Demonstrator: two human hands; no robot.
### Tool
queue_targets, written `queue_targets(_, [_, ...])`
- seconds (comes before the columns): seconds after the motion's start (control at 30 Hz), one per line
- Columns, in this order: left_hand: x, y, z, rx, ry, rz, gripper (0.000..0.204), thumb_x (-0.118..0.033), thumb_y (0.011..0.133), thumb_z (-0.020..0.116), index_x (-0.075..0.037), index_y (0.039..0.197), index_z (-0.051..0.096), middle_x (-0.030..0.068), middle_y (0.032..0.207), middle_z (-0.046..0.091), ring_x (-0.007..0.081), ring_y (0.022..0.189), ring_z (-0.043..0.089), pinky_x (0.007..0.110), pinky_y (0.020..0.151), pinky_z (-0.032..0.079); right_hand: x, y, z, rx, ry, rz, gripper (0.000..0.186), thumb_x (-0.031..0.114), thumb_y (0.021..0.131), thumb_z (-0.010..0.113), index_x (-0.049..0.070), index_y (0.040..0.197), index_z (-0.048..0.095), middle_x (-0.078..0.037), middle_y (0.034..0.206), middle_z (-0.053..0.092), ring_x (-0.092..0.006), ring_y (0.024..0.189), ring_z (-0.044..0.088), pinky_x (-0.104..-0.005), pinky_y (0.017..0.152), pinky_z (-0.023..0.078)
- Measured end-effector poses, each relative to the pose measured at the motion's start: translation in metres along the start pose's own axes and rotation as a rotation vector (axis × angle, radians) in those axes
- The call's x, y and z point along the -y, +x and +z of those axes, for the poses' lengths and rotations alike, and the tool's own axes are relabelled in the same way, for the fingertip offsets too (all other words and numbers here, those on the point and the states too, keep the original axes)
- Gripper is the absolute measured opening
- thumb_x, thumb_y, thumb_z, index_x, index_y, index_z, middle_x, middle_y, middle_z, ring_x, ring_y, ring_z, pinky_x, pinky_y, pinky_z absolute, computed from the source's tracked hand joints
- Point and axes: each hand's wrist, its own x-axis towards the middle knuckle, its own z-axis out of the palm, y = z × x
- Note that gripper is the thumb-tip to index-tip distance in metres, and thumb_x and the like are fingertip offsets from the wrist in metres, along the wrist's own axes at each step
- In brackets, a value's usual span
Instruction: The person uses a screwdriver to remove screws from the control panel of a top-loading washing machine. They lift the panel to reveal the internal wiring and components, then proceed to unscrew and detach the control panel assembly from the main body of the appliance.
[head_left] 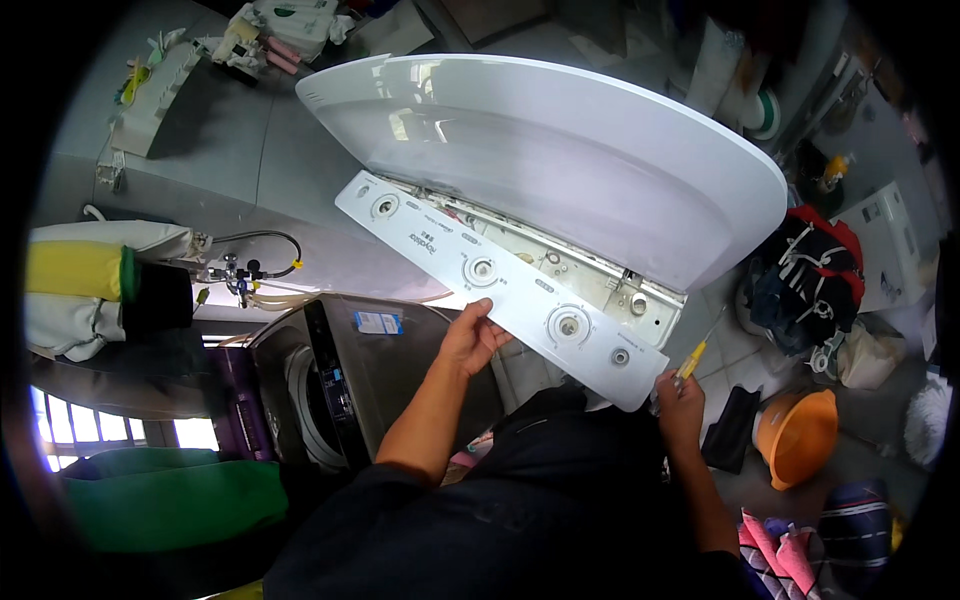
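A long white washing machine control panel lies slantwise before me, with bare round knob sockets along it. My left hand grips its near edge around the middle, thumb on top and fingers underneath. At the panel's right end is my right hand, closed round a screwdriver with a yellow handle, its thin shaft pointing up and away. Whether those fingers also touch the panel, I cannot tell. Beyond the panel an open housing shows inner parts, and a big glossy white lid stands raised behind it.
On the left stands a dark grey front-loading washer, below a tap with hoses. Green cloth lies at the lower left. To the right are an orange basin on the tiles and a heap of dark and red clothes.
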Motion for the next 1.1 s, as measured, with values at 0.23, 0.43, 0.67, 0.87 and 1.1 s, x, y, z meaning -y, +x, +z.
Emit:
queue_targets(0.23, [0.012, -0.004, 0.005, 0.141, -0.143, 0.067, 0.055, -0.016, 0.087, 0.063, 0.001, 0.134, 0.041, 0.0168, 0.129, 0.056, 0.031, 0.118, 0.057, 0.049, 0.1, 0.048, 0.006, -0.005, -0.004, -0.031, -0.023, -0.079, 0.012, 0.013, 0.088, 0.063, 0.004, 0.083, 0.056, 0.004, 0.067, 0.052, -0.0049, 0.058, 0.047, -0.0235, 0.054, 0.039])
queue_targets(0.43, [0.011, 0.0, 0.005, 0.213, -0.173, 0.086, 0.056, -0.014, 0.086, 0.064, 0.001, 0.134, 0.042, 0.0147, 0.13, 0.056, 0.0295, 0.12, 0.055, 0.048, 0.101, 0.047, 0.016, -0.006, -0.004, -0.024, 0.013, -0.08, 0.013, 0.014, 0.09, 0.062, 0.005, 0.084, 0.056, 0.004, 0.067, 0.052, -0.0042, 0.058, 0.046, -0.0229, 0.053, 0.038])
queue_targets(0.67, [0.01, 0.002, 0.0, 0.229, -0.258, 0.096, 0.061, -0.012, 0.083, 0.065, 0.0, 0.137, 0.04, 0.0158, 0.134, 0.053, 0.0321, 0.123, 0.052, 0.051, 0.103, 0.042, 0.033, -0.003, -0.002, -0.014, -0.024, -0.128, 0.015, 0.016, 0.089, 0.063, 0.005, 0.084, 0.056, 0.004, 0.068, 0.052, -0.0043, 0.058, 0.046, -0.0227, 0.053, 0.038])
queue_targets(0.87, [0.013, 0.006, -0.018, 0.245, -0.386, 0.075, 0.064, -0.003, 0.078, 0.06, 0.002, 0.138, 0.038, 0.0172, 0.136, 0.051, 0.0345, 0.126, 0.049, 0.051, 0.109, 0.036, 0.024, -0.011, 0.0, 0.022, -0.024, -0.059, 0.015, 0.017, 0.089, 0.063, 0.004, 0.084, 0.057, 0.003, 0.07, 0.053, -0.0049, 0.059, 0.047, -0.0231, 0.053, 0.039])
queue_targets(1.1, [0.033, 0.01, -0.046, 0.257, -0.514, 0.054, 0.064, -0.002, 0.073, 0.056, 0.003, 0.135, 0.043, 0.0185, 0.133, 0.054, 0.0353, 0.126, 0.05, 0.051, 0.11, 0.034, 0.01, -0.022, -0.014, 0.052, -0.088, 0.085, 0.013, 0.015, 0.089, 0.062, 0.002, 0.093, 0.063, 0.004, 0.074, 0.055, -0.004, 0.064, 0.048, -0.0214, 0.059, 0.039])
